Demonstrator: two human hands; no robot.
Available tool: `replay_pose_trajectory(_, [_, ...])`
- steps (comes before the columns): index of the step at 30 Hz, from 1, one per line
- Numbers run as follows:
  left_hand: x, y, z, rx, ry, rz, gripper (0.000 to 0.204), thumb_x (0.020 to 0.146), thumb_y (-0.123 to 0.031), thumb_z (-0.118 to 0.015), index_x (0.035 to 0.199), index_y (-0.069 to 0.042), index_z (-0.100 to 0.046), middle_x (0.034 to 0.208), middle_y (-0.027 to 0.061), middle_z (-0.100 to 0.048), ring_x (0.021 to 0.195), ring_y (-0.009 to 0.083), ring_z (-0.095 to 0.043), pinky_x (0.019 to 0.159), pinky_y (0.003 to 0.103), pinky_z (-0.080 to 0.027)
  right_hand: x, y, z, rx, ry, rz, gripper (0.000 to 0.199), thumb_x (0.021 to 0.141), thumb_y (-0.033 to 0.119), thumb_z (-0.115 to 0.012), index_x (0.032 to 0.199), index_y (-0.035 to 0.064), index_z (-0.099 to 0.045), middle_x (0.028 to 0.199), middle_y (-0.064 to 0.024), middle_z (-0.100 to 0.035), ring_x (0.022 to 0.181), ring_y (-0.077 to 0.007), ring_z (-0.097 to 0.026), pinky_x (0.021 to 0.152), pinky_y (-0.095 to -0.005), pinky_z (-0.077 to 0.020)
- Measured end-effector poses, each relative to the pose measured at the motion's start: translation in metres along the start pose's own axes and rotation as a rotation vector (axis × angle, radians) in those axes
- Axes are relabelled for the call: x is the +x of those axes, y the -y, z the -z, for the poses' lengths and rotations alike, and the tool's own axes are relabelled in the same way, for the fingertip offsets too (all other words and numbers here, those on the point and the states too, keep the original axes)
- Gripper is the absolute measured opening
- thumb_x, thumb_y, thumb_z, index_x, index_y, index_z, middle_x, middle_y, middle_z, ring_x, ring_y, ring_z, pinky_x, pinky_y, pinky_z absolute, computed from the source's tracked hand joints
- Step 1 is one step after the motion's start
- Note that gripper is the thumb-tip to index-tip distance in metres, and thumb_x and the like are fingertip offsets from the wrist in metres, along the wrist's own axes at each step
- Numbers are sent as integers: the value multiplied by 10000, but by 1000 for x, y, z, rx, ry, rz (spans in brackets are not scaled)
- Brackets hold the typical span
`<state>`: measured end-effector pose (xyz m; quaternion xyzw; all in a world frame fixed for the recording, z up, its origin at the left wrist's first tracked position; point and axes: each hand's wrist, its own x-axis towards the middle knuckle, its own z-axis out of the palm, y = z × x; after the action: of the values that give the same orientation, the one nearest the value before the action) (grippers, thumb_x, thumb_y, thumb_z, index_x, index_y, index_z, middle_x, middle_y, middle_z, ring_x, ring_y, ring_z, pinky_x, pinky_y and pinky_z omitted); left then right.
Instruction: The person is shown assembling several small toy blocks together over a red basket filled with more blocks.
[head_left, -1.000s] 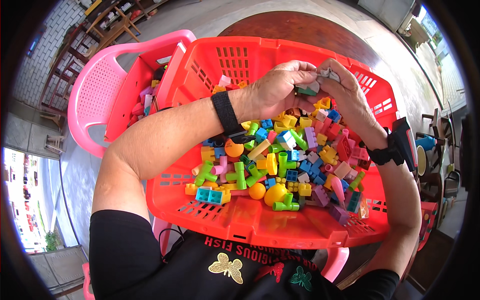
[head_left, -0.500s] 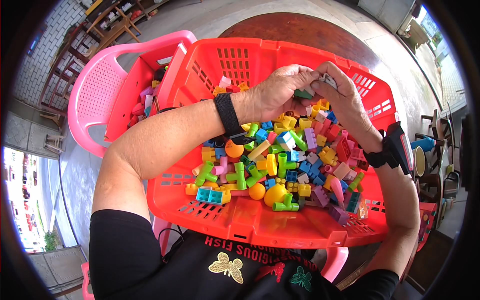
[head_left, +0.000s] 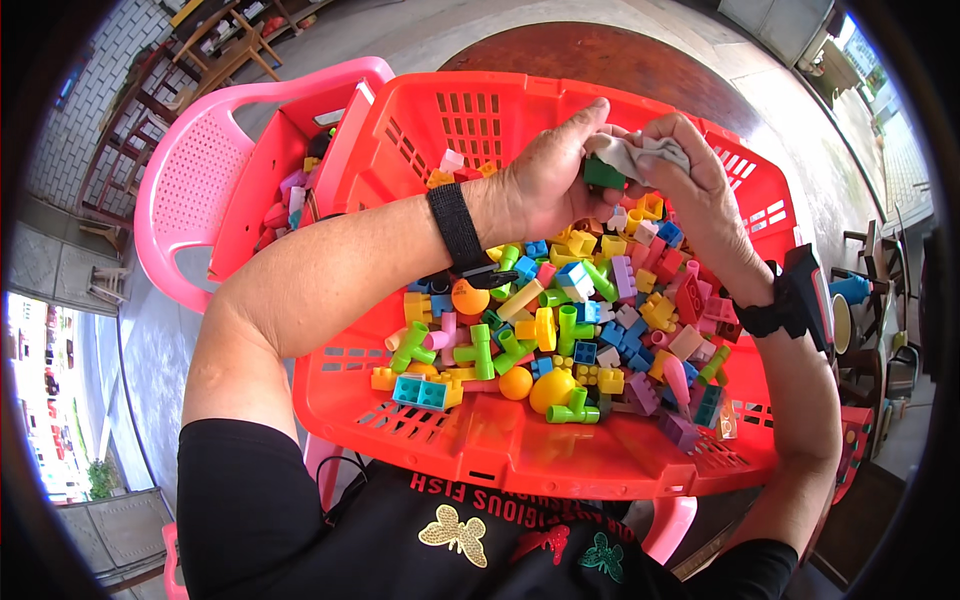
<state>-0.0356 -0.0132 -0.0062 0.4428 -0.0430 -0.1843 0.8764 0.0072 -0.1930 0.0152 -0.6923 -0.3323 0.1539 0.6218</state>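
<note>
Over the far side of a red plastic basket, my two hands meet around a dark green toy brick. My left hand holds the brick in its fingers, with the thumb lifted away. Bunched in my right hand is a whitish cloth, which lies against the brick's edge. Some of the fingertips are hidden behind the cloth and brick. Below the hands lies a heap of plastic blocks and pipe pieces, among them a green pipe piece, a turquoise brick and a yellow ball.
At the left a pink plastic chair bears a red box with more toy pieces in it. A round brown table stands beyond the basket. Wooden stools and other furniture are on the right.
My left thumb has lifted off, and more of the green brick shows. The cloth, bunched up before, is spread wider between my hands. My right hand has shifted slightly to the right.
</note>
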Motion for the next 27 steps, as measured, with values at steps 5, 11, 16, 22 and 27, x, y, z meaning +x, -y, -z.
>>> replay_pose_trajectory(5, [-3, 5, -4, 123, -37, 13, 526, 908, -576, -418, 1040, -85, -554, 803, 40, -599, 668, 125, -582, 584, 276, -488, -1, 0, -9, -391, 43, 254, 173, 842, 101, -624, 970, 40, -525, 840, -62, -578, 779, -130, -561, 707, -272, -469])
replay_pose_trajectory(11, [0, 2, -10, 239, 40, -55, 426, 931, -473, -462, 1058, -79, -558, 815, 38, -594, 671, 119, -565, 608, 279, -491, -1, 4, 0, -57, -3, 15, 119, 894, 128, -575, 944, 34, -522, 807, -23, -572, 734, -104, -562, 703, -275, -467])
replay_pose_trajectory(16, [-2, -1, -13, 87, -155, -111, 334, 965, -359, -442, 1067, -62, -556, 860, 53, -603, 702, 132, -582, 643, 304, -503, 3, 2, 8, 97, -49, 6, 96, 910, 125, -553, 941, 40, -524, 830, -15, -575, 778, -85, -549, 751, -262, -447])
replay_pose_trajectory(22, [-3, 1, -10, -36, -12, -41, 364, 977, -386, -383, 993, -63, -549, 837, 45, -595, 683, 147, -572, 660, 343, -509, -1, 5, -6, -57, 9, 73, 108, 914, 108, -547, 994, 39, -526, 949, -21, -570, 922, -101, -523, 824, -252, -429])
replay_pose_trajectory(27, [-2, 5, -2, -3, 80, 11, 382, 981, -411, -354, 990, -78, -542, 844, 60, -601, 702, 163, -585, 624, 345, -509, 0, -6, -4, -119, 9, 66, 115, 908, 103, -551, 989, 24, -530, 941, -37, -573, 909, -113, -533, 817, -255, -439])
